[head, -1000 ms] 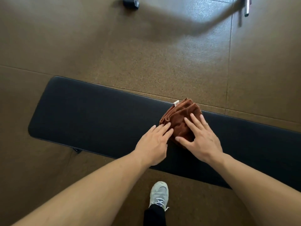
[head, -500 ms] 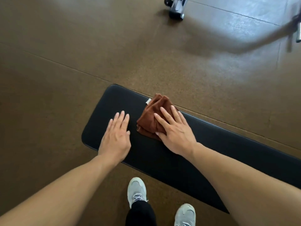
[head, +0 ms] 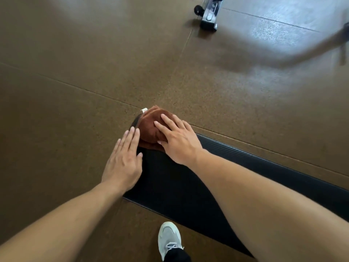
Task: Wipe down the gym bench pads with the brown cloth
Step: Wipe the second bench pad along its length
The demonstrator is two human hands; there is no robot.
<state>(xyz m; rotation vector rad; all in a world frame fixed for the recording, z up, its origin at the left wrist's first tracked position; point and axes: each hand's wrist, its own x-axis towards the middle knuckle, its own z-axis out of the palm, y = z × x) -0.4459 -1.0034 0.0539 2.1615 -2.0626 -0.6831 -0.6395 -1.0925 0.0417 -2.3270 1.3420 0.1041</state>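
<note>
A long black bench pad [head: 188,186] runs from the middle of the view down to the right. A folded brown cloth [head: 151,125] with a small white tag lies on the pad's far left end. My right hand [head: 179,138] presses flat on the cloth, fingers spread over it. My left hand [head: 124,159] lies flat at the pad's left edge, fingers together, its fingertips beside the cloth. It holds nothing.
Brown speckled floor mats with seams surround the bench. A black and silver wheeled equipment foot [head: 208,15] stands at the top. A blurred bar [head: 341,40] shows at the top right. My grey shoe [head: 169,239] stands on the floor below the pad.
My right hand has slid the cloth leftward along the pad to its end. My left hand moved left with it and now sits at the pad's edge.
</note>
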